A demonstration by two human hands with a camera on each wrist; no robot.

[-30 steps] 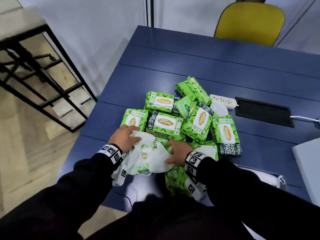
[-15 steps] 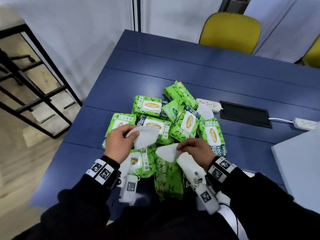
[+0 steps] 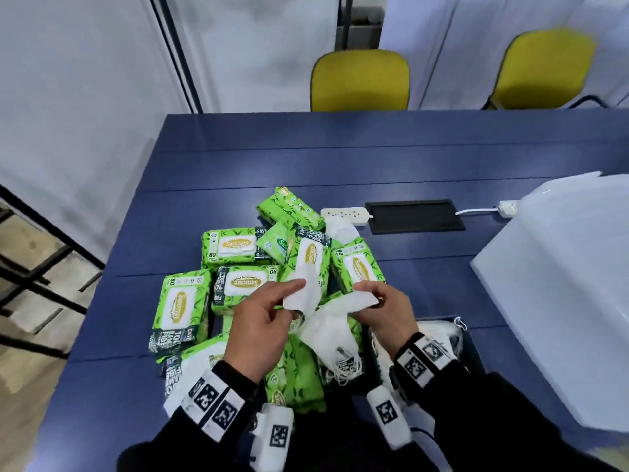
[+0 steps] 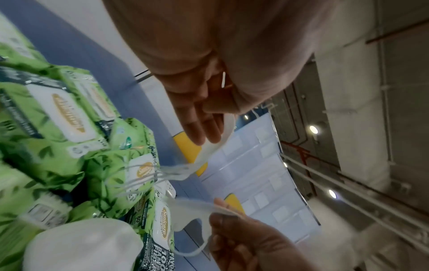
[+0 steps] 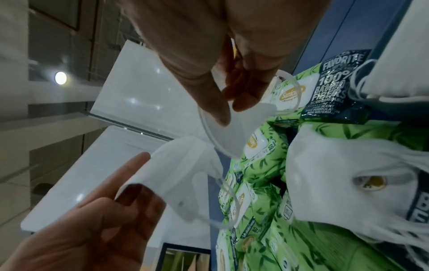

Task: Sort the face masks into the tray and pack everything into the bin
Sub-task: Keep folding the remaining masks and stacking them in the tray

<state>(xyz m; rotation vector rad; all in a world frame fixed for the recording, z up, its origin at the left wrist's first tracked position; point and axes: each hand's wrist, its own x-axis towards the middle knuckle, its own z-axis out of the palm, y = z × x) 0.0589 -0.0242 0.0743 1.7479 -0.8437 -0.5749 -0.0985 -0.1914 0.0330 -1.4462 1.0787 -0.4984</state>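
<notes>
Above a heap of green wet-wipe packs (image 3: 238, 247), each of my hands holds a white face mask. My left hand (image 3: 296, 299) pinches one mask (image 3: 301, 296) between thumb and fingers; the left wrist view shows that pinch (image 4: 209, 133) on the mask's edge (image 4: 223, 135). My right hand (image 3: 369, 294) pinches a second mask (image 3: 337, 321), whose ear loops hang down; in the right wrist view this hand (image 5: 232, 113) grips the mask (image 5: 232, 135). More white masks (image 5: 343, 165) lie on the packs. Behind my right wrist several masks (image 3: 439, 330) lie in a dark tray.
A white bin (image 3: 561, 301) stands at the right of the blue table (image 3: 306, 158). A white power strip (image 3: 343, 212) and a black cable hatch (image 3: 415, 216) lie behind the heap. Two yellow chairs (image 3: 360, 80) stand at the far edge. The table's left edge drops to the floor.
My hands rose off the heap, pulled two masks apart, and now hold them close together above the packs. The head view has tilted up.
</notes>
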